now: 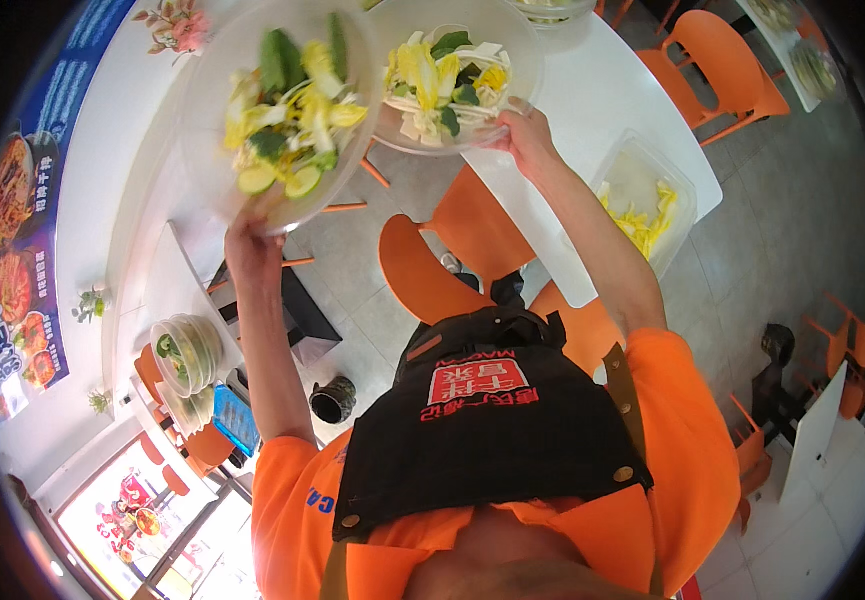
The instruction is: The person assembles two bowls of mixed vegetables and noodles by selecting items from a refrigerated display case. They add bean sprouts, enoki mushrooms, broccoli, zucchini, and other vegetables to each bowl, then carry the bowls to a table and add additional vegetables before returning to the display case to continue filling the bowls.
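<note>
My left hand [252, 238] grips the near rim of a clear plastic bowl [203, 150], slightly blurred and tilted towards me. Inside it are yellow cabbage leaves [320, 71], dark green leaves [281, 64], broccoli [267, 144] and pale green round slices [302, 181]. My right hand [531, 141] holds the near right rim of a second clear bowl [518, 45]. That one contains yellow leaves [428, 75], broccoli [449, 120] and white strips and pieces [421, 127]. The two bowls overlap in view; whether they touch, I cannot tell.
A white table [582, 82] lies to the right, bearing a clear tub [684, 161] of yellow leaf pieces. An orange chair [432, 274] stands before me. Stacked bowls [199, 345] and a blue-framed device [236, 420] are at left. A black bin [333, 401] stands on the floor.
</note>
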### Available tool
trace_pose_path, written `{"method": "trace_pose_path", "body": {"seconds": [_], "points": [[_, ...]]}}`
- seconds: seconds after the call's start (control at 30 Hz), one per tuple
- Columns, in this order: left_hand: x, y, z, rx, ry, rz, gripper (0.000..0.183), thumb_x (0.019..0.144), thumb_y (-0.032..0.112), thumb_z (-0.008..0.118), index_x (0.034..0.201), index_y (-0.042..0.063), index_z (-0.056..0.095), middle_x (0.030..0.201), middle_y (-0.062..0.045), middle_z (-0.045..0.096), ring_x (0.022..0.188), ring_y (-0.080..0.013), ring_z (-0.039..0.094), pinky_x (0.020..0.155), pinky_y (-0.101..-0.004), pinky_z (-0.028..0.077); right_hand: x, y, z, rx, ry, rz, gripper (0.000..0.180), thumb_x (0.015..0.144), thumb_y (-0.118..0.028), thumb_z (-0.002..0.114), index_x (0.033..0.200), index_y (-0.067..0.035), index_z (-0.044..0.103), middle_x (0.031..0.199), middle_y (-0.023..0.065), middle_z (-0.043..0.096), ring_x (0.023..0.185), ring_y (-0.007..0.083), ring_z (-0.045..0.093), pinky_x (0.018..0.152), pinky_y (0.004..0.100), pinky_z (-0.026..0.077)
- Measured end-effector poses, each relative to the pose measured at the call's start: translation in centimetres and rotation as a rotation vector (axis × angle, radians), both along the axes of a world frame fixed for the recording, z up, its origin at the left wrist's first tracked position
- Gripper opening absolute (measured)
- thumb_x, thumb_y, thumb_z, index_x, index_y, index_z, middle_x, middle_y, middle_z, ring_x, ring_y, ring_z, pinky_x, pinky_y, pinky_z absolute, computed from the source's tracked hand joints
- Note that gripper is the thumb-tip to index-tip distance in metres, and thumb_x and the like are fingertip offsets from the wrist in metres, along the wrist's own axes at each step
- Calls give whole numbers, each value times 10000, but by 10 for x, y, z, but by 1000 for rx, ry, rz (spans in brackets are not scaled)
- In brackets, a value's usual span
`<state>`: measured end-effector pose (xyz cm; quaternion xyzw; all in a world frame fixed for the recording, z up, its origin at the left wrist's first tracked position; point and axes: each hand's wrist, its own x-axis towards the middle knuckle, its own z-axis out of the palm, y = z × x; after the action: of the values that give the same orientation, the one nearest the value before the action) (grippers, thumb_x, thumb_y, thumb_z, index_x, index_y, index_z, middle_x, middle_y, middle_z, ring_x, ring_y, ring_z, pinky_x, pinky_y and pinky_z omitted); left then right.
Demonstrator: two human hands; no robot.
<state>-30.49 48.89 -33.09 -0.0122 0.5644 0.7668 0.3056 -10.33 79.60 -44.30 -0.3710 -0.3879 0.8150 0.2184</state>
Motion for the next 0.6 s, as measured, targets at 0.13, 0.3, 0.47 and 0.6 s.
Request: {"method": "trace_pose_path", "body": {"seconds": [0.13,0.3,0.47,0.6], "points": [[-18,37,-11,-6,-7,-86,277,808,23,467,1071,-59,490,917,-157,618,614,-227,596,459,-272,480,-42,26,-12,-14,-8,16,386,785,17,481,1144,155,444,993,238,598,794,351,668,621,392,620],[-42,129,-31,-16,-21,-217,272,838,46,456,1052,-120,475,863,-195,623,626,-272,629,485,-288,524,-98,74,-51,-87,-98,-11,311,794,32,521,1047,201,458,940,270,601,715,379,666,568,424,614],[-69,208,-92,-1,-31,-367,285,860,47,424,1045,-169,445,923,-293,604,723,-365,671,586,-363,611,-109,94,-80,-85,-117,54,370,825,-39,604,1123,143,481,1014,238,598,756,350,666,616,378,615],[-79,241,-149,-240,-185,-289,434,852,27,380,1259,-71,265,1049,-328,547,667,-396,660,560,-381,620,-68,104,-98,-48,-212,181,322,841,-116,630,1076,85,539,936,184,598,768,302,654,669,395,603]]}}
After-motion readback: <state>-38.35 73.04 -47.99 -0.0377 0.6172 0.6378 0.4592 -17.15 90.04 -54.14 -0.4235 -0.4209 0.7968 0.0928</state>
